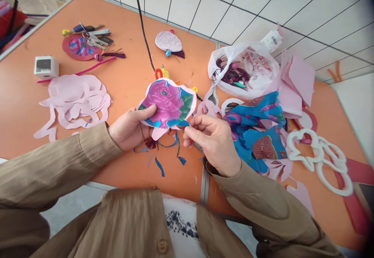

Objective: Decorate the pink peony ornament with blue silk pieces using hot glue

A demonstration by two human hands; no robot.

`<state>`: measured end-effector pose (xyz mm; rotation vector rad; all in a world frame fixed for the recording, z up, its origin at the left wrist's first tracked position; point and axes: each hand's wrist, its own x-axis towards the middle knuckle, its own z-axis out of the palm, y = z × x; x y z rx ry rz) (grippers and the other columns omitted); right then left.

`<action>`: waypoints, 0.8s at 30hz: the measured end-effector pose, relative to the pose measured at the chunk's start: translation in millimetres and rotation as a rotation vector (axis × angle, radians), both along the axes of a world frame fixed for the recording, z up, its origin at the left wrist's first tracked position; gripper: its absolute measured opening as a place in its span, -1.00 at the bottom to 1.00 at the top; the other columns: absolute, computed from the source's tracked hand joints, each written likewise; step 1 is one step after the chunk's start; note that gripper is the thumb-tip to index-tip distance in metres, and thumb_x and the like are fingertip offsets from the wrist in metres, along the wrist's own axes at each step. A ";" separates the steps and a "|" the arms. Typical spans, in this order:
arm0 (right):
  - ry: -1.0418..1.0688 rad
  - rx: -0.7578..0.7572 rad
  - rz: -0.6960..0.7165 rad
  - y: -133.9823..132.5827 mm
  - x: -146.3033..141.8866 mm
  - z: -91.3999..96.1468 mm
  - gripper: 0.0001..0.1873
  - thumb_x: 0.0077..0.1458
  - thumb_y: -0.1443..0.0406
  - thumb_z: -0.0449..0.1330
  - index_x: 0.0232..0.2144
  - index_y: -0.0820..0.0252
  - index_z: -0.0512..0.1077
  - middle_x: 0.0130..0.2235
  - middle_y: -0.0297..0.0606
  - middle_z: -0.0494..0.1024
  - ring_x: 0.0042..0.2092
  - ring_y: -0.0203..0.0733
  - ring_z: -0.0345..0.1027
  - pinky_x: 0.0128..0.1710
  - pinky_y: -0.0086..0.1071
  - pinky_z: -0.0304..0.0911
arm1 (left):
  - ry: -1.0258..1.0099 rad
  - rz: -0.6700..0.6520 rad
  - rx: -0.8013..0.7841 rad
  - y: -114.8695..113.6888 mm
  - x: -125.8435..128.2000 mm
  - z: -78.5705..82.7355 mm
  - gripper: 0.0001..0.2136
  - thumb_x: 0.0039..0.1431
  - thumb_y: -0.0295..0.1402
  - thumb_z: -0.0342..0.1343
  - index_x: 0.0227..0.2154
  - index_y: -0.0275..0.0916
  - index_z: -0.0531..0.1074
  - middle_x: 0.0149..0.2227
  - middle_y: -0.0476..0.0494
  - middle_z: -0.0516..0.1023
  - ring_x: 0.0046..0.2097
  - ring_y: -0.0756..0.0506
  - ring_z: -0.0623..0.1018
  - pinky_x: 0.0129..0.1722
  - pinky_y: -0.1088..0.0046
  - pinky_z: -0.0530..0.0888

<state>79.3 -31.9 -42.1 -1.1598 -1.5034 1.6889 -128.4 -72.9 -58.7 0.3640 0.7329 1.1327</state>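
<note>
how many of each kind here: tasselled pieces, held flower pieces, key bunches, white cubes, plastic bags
tasselled pieces: 2
flower piece, held by left hand and right hand: 1
key bunch: 1
white cube: 1
plastic bag: 1
total: 6

We wear: one tan pleated shirt (125,219), long sleeves (58,160) cuffed at left hand (128,127) and right hand (214,141), brown button (162,246), white blue-printed top (182,219) beneath.
</note>
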 end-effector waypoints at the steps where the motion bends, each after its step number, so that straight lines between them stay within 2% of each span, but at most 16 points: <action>1: -0.012 0.010 0.000 0.4 0.2 0.4 -0.84 -0.07 0.27 0.36 -0.48 0.20 0.45 -0.57 -0.39 0.53 -0.59 -0.32 0.42 -0.58 -0.44 0.37 | 0.002 0.003 0.002 -0.1 0.2 0.2 -0.88 0.27 -0.40 0.16 -0.29 -0.37 0.52 -0.43 -0.22 0.65 -0.50 -0.09 0.61 -0.44 0.45 0.60; 8: -0.066 0.055 0.002 1.1 0.2 7.1 -0.88 -0.09 0.29 0.33 -0.47 0.19 0.46 -0.57 -0.39 0.52 -0.59 -0.32 0.39 -0.58 -0.41 0.38 | 0.013 -0.008 0.014 0.0 -0.1 -1.3 -0.89 0.24 -0.40 0.20 -0.31 -0.37 0.50 -0.47 -0.19 0.64 -0.52 -0.08 0.60 -0.43 0.44 0.60; 13: -0.082 0.129 0.000 0.1 -0.2 13.3 -0.91 -0.08 0.30 0.30 -0.44 0.17 0.47 -0.58 -0.40 0.51 -0.60 -0.33 0.37 -0.58 -0.41 0.37 | 0.005 0.022 -0.019 -0.7 0.3 -1.0 -0.90 0.24 -0.41 0.19 -0.28 -0.36 0.51 -0.42 -0.20 0.65 -0.48 -0.08 0.62 -0.43 0.45 0.60; 21: -0.113 0.194 0.005 0.5 0.7 11.1 -0.95 0.00 0.29 0.28 -0.44 0.13 0.47 -0.58 -0.42 0.48 -0.59 -0.33 0.36 -0.55 -0.39 0.34 | -0.048 0.048 -0.067 0.1 1.1 -0.2 -0.90 0.27 -0.46 0.14 -0.27 -0.39 0.53 -0.36 -0.25 0.68 -0.41 -0.11 0.67 -0.32 0.43 0.64; 24: -0.146 0.277 -0.030 -1.3 1.3 9.5 -0.95 0.02 0.30 0.27 -0.45 0.12 0.45 -0.58 -0.42 0.46 -0.58 -0.32 0.34 -0.56 -0.38 0.29 | -0.051 0.066 -0.085 0.7 2.1 1.4 -0.87 0.31 -0.48 0.07 -0.26 -0.39 0.52 -0.39 -0.24 0.68 -0.42 -0.09 0.66 -0.33 0.46 0.64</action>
